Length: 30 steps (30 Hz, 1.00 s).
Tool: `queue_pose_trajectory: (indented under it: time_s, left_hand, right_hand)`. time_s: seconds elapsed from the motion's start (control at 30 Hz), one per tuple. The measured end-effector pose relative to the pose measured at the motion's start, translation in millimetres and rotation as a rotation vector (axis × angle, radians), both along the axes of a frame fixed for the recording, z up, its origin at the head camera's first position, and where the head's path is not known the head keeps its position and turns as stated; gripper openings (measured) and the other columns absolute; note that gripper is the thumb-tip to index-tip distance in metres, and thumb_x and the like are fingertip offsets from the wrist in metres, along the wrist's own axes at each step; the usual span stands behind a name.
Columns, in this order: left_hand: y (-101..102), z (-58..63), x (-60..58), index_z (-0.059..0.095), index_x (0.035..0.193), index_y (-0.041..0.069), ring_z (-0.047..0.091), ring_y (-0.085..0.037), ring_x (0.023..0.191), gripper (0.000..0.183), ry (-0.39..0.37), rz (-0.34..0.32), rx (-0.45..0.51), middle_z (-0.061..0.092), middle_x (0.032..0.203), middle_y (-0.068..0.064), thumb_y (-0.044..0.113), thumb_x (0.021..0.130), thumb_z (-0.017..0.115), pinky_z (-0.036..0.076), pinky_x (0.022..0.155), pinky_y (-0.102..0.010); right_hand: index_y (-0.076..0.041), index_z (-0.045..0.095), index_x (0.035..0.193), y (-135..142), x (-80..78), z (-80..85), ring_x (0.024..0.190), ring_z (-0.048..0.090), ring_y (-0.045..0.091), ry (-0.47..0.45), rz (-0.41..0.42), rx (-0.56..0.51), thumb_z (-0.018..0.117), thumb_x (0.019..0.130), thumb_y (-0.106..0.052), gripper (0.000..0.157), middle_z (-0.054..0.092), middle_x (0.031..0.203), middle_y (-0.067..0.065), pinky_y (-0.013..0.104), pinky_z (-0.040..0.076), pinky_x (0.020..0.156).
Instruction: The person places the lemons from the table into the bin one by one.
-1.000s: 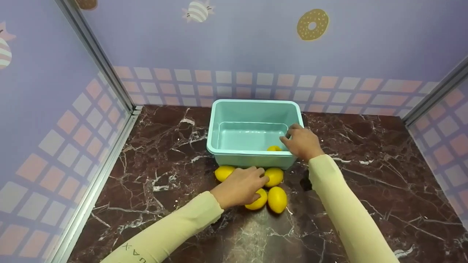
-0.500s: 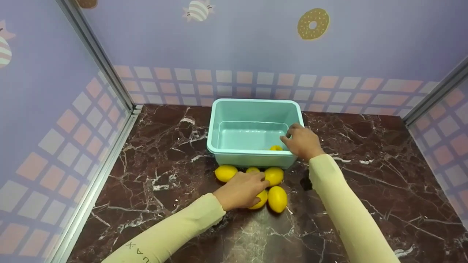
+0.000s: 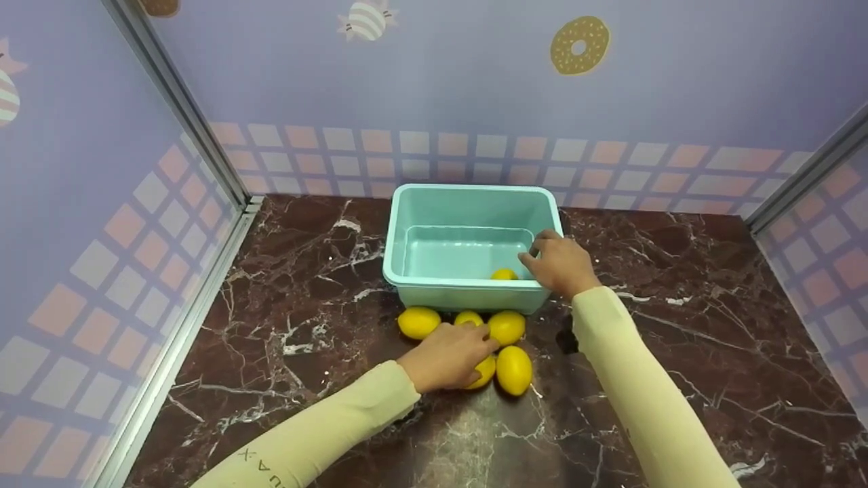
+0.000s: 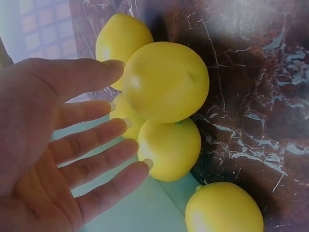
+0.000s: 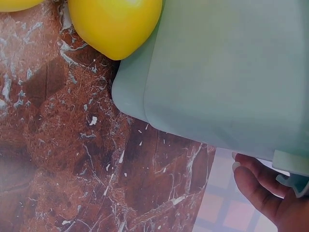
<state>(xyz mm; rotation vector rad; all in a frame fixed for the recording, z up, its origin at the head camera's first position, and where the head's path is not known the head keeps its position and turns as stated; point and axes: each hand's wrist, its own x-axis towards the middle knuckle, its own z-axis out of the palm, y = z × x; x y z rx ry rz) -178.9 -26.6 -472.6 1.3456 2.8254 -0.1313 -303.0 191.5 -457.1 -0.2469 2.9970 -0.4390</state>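
A turquoise plastic bin [image 3: 475, 298] stands near the back wall, with one lemon [image 3: 504, 274] inside by its front wall. At its right rim is my right hand [image 3: 561, 264], which grips the edge; the right wrist view has its fingers [image 5: 256, 186] along the bin's outer side. My left hand [image 3: 449, 356] hovers low over the lemons before the bin. In the left wrist view its fingers are spread and nearly straight, with the thumb [image 4: 91, 75] against or close to the nearest lemon [image 4: 166, 82]. That lemon [image 3: 484, 372] is partly hidden by the hand in the head view.
Other lemons lie about the left hand: one at the left [image 3: 419, 322], a half-hidden middle one [image 3: 468, 318], one at the right [image 3: 507, 328] and one in front [image 3: 514, 371]. Patterned walls [image 3: 434, 81] enclose the dark marbled tabletop [image 3: 305, 325] at the back and sides.
My left hand has drawn back slightly to the right, uncovering the middle lemon. Inside the bin the lemon has rolled a little. The right hand has stayed at the rim.
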Motion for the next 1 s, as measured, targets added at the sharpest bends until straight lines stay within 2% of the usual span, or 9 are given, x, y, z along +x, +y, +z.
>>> queue_pose_trajectory:
  time_s: [0.6, 1.0]
  left_hand:
    - [4.6, -10.3, 0.1, 0.065, 0.101, 0.016, 0.062, -0.019, 0.077, 0.026, -0.015, -0.028, 0.028, 0.063, 0.096, -0.001, 0.032, 0.082, 0.071, 0.053, 0.057, -0.037]
    - [6.1, -12.9, 3.4, 0.065, 0.105, 0.015, 0.062, -0.017, 0.076, 0.028, -0.062, -0.020, 0.017, 0.063, 0.099, -0.001, 0.033, 0.084, 0.069, 0.052, 0.056, -0.035]
  right_hand:
    - [-0.004, 0.069, 0.106, 1.5, 1.7, -0.6, 0.111, 0.058, 0.044, 0.026, 0.013, -0.001, 0.049, 0.096, -0.043, 0.045, 0.055, 0.133, 0.016, 0.059, 0.045, 0.096]
    - [-0.004, 0.069, 0.107, -0.3, 1.3, -0.2, 0.112, 0.057, 0.044, 0.018, 0.006, 0.008, 0.050, 0.096, -0.043, 0.045, 0.055, 0.133, 0.015, 0.059, 0.045, 0.096]
